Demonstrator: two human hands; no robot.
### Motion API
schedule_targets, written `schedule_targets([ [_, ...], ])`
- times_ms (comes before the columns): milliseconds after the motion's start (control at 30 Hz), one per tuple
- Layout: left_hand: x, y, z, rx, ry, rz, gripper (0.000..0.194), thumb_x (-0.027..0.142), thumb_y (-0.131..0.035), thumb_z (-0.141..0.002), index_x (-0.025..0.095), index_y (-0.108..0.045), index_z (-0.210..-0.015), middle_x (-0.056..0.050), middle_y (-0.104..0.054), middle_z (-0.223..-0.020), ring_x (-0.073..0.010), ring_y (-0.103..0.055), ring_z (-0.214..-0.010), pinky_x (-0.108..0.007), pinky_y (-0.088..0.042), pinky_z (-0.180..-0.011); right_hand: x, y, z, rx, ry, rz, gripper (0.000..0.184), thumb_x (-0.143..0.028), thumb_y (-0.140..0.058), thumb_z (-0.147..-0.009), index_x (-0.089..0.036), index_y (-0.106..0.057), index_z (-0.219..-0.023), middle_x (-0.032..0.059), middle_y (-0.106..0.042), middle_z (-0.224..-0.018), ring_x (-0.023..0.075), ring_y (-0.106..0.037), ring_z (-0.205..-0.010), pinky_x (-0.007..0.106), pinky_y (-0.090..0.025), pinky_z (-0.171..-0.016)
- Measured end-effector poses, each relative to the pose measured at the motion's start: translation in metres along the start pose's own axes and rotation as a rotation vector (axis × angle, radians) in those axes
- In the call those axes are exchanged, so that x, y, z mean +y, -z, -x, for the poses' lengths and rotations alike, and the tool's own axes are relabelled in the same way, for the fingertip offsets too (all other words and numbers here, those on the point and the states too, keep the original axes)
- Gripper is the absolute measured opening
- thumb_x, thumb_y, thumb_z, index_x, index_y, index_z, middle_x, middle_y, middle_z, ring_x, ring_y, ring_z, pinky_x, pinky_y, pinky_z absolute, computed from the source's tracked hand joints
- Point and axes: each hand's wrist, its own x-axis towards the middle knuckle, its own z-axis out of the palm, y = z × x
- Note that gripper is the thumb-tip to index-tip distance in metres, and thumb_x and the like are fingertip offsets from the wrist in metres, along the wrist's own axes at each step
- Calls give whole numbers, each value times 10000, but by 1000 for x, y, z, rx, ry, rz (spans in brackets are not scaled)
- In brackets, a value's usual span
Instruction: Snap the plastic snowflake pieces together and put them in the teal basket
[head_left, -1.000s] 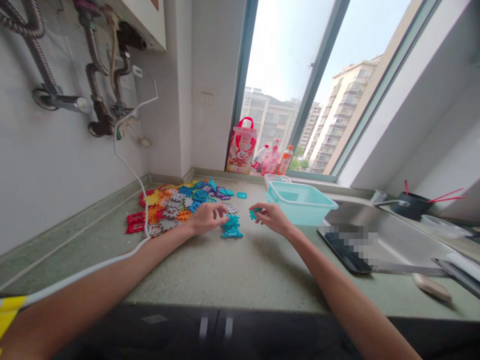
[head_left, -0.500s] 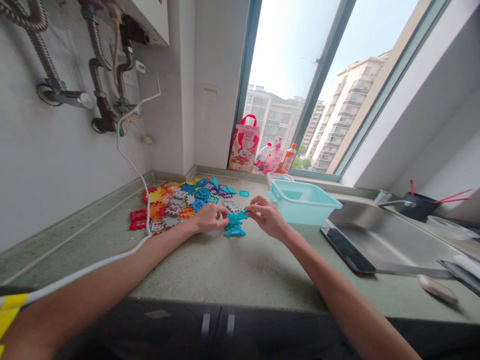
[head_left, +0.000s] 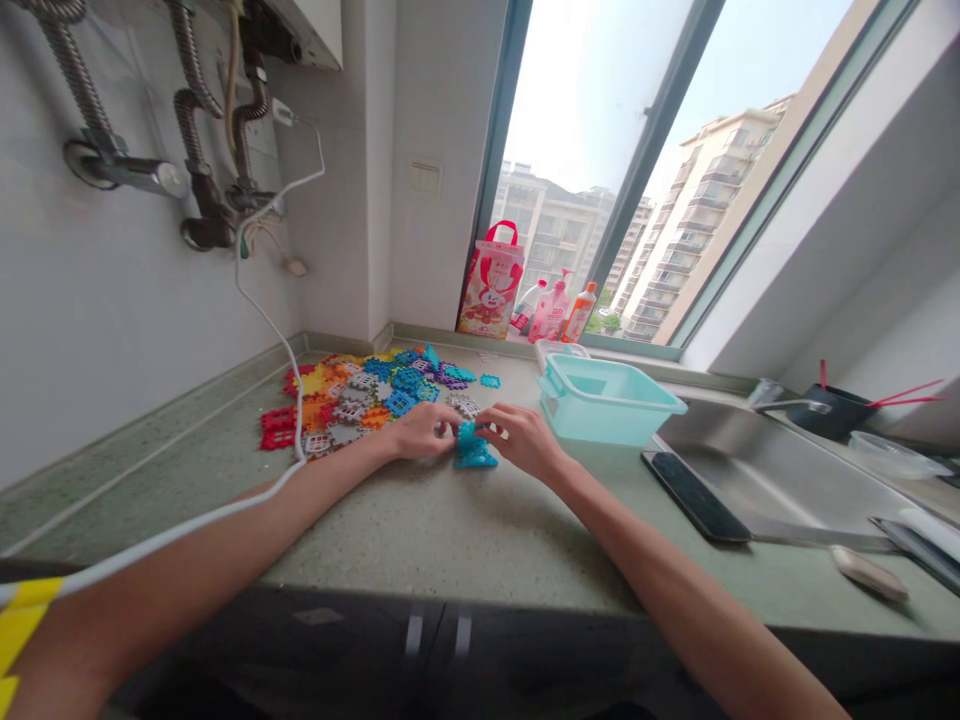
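A small turquoise construction of interlocking plastic tiles (head_left: 474, 455) stands on the counter between my hands. My left hand (head_left: 427, 431) grips its upper left side with thumb and fingertips. From the right, my right hand (head_left: 517, 432) has its fingers closed on the top of the same piece, covering part of it. Just behind lies a pale grey window-shaped tile (head_left: 465, 405). A colourful heap of interlocking tiles (head_left: 349, 408) in red, orange, grey, blue and purple spreads beyond my left hand.
A turquoise plastic tub (head_left: 622, 415) stands right of my hands, with a black phone (head_left: 694, 497) beside the steel sink (head_left: 787, 480). A white cable (head_left: 298, 400) crosses over my left forearm. Bottles (head_left: 551, 312) and a red-handled bag (head_left: 491, 290) line the window.
My right hand has moved left and inward, its fingers now closer to my left hand over the turquoise construction. The left hand keeps its hold. The view has shifted slightly.
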Motion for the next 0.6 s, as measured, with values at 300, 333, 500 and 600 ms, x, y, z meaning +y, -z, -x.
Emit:
schedule_targets([
  [300,3,3,2,-11,-25,-11,208,252,-641,-803,220,-814,-914,-17,-732,-842,-173,-623,-781,-261,-445,-743,1,-11,0,39,-85,-30,103,-286,-695,-962,-247,-704,-1057,25,-706,-1008,129,-626,-729,254,-472,-724],
  [333,3,3,2,-13,-14,-10,196,275,-650,-814,219,-814,-906,-17,-733,-842,-174,-627,-783,-260,-443,-735,2,-12,0,40,-98,-38,112,-282,-701,-953,-241,-689,-1057,20,-704,-987,130,-623,-721,253,-468,-711],
  [500,3,-2,-1,30,63,-87,244,433,-710,-833,208,-777,-767,-13,-728,-764,-161,-611,-702,-261,-404,-657,3,-10,-1,26,-95,-75,66,-280,-687,-953,-228,-664,-986,20,-699,-937,142,-642,-736,258,-480,-712],
  [600,2,-6,-2,88,119,-145,238,422,-704,-821,209,-758,-730,1,-708,-705,-150,-596,-656,-259,-385,-622,1,-7,-2,25,-75,-112,121,-293,-647,-975,-236,-677,-1078,29,-726,-956,145,-668,-756,262,-499,-726],
])
